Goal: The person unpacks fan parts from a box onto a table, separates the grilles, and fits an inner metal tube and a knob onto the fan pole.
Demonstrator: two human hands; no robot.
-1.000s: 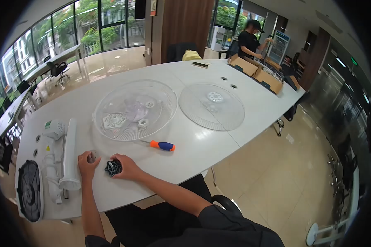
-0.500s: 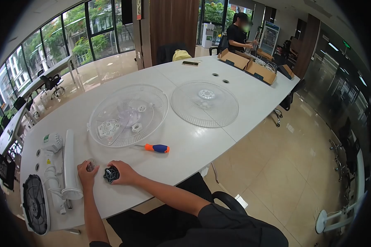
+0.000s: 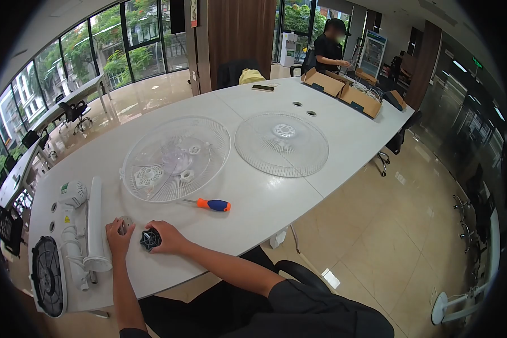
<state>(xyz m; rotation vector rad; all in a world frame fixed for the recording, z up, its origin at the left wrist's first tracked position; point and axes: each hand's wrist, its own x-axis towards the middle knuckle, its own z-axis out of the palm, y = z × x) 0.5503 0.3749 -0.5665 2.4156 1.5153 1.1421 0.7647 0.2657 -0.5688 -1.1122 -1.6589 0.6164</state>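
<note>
My right hand [image 3: 169, 238] grips a black star-shaped knob [image 3: 150, 240] with a metal screw standing up from its middle, close above the white table [image 3: 231, 225]. My left hand [image 3: 118, 236] has its fingers round a small, roundish greyish piece [image 3: 127, 223], mostly covered, so its kind is unclear. Left of that hand lies a white tube [image 3: 97, 225] with a flared end. Beside the tube are a white fan motor housing [image 3: 73, 194] and a fan stand section [image 3: 72, 248]. Ahead of both hands is an orange and blue screwdriver [image 3: 214, 205].
A fan guard [image 3: 130, 132] holds clear blades and small white parts; a second fan guard [image 3: 253, 160] lies right of it. A dark-ribbed fan base [image 3: 48, 276] sits at the left edge. Cardboard boxes [image 3: 327, 84] and a phone [image 3: 263, 88] lie farther back, near another person [image 3: 327, 50].
The view has shifted slightly. Both hands keep nearly the same place and grip, with the knob turned or tilted a little at most. The person at the back has moved their arms slightly.
</note>
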